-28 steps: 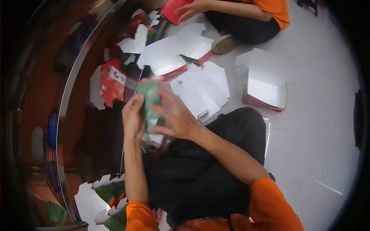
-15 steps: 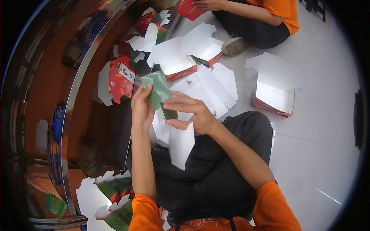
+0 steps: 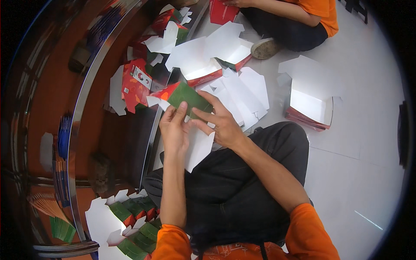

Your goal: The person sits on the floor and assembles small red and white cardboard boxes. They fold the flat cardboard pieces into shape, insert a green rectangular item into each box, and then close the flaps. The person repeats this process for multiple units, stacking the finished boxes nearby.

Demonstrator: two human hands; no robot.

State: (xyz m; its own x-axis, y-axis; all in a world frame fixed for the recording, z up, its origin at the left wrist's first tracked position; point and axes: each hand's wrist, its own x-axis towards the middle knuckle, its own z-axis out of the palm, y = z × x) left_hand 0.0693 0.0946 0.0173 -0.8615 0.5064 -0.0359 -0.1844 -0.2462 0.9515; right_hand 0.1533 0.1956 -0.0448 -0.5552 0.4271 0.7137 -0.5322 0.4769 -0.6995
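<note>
Above my lap I hold a small folding carton [image 3: 187, 96] with a green panel, a red end to the left and white inner flaps. My left hand [image 3: 174, 130] grips its near left side, with the thumb on the green panel. At the right, my right hand [image 3: 223, 125] has its fingers bent over the carton's edge, with the thumb below. A white flap hangs down between the two wrists. The carton's underside is hidden by my hands.
Beyond my hands lie open white-lined cartons [image 3: 195, 56] and flat white card [image 3: 247, 95]. Red cartons [image 3: 138, 84] rest by the metal-edged shelf [image 3: 82, 95]. At lower left a white box [image 3: 102, 216] holds several green-red cartons. Another open box [image 3: 310, 106] sits right. A person [image 3: 290, 21] sits ahead holding red card.
The carton has turned in my hands, so its red end now shows at the left. My left hand has shifted right and nearer to me. The other person's red card has tilted.
</note>
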